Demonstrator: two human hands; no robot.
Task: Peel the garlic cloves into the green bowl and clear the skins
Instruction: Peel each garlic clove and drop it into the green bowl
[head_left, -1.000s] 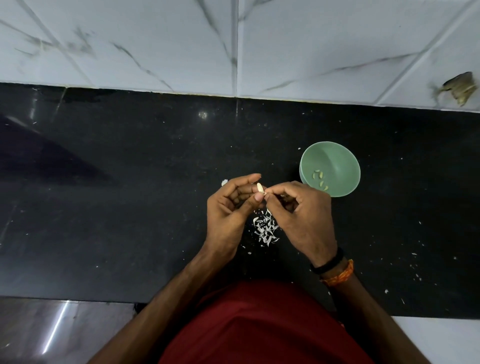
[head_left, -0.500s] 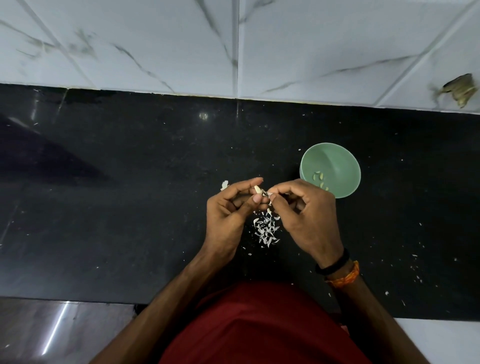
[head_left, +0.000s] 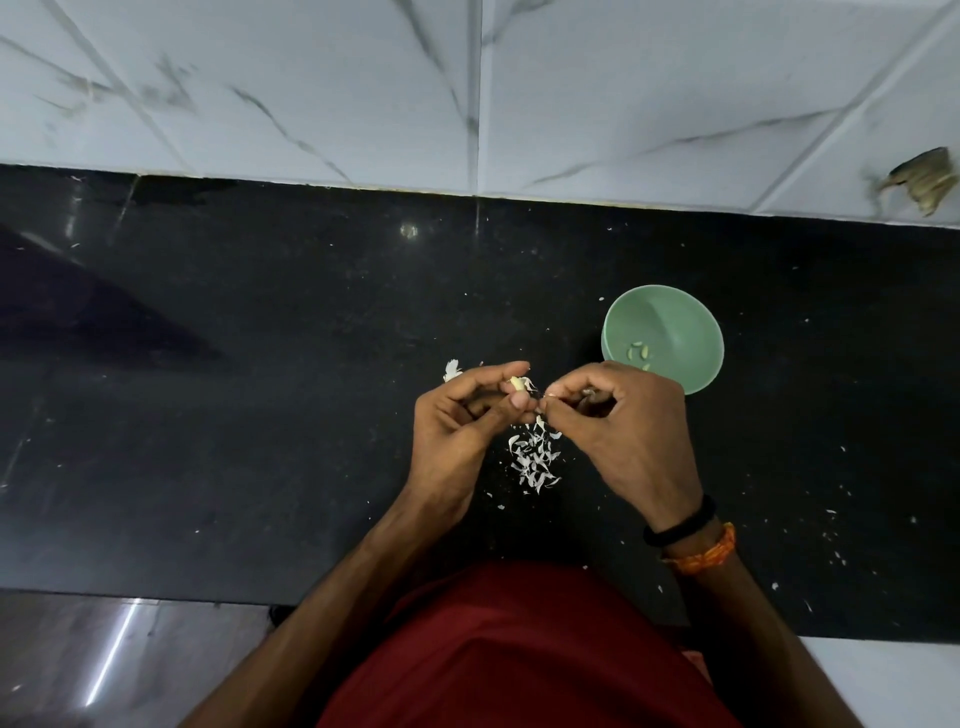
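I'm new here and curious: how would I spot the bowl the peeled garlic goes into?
Find the black counter below the white tiled wall. Just beyond the right hand stands a small green bowl, the only dish there, holding a few peeled cloves; the white garlic skins lie loose between the hands.

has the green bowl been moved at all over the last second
No. The green bowl sits at the same spot on the black counter, equally far from the white tile edge; only the camera shifted slightly.
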